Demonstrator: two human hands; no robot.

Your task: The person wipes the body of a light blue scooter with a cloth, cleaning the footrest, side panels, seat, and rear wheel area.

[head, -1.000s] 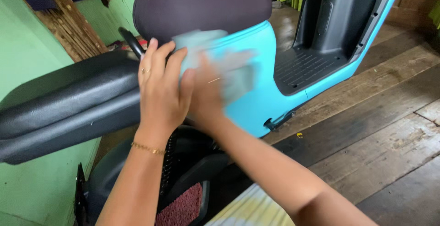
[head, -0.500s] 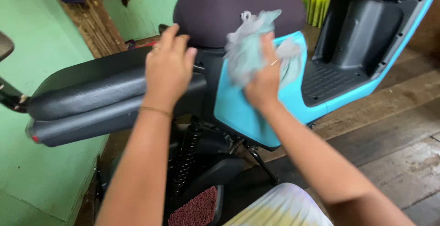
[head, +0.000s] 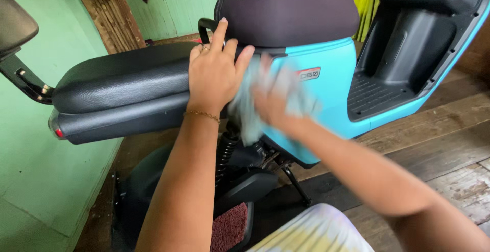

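At the left of the scene, a long black padded rear seat (head: 122, 86) juts toward the green wall. The left hand (head: 214, 73) lies flat, fingers spread, where that seat meets the dark brown cushioned front saddle (head: 286, 12). Just to its right, the right hand (head: 270, 104), blurred, is clamped on a pale blue-green cloth (head: 247, 116) pressed to the glossy turquoise plastic side panel (head: 332, 83). Judging by this, wiping is mid-stroke; a next pass would need firm pressure across the unwiped panel toward the black footwell (head: 377, 96).
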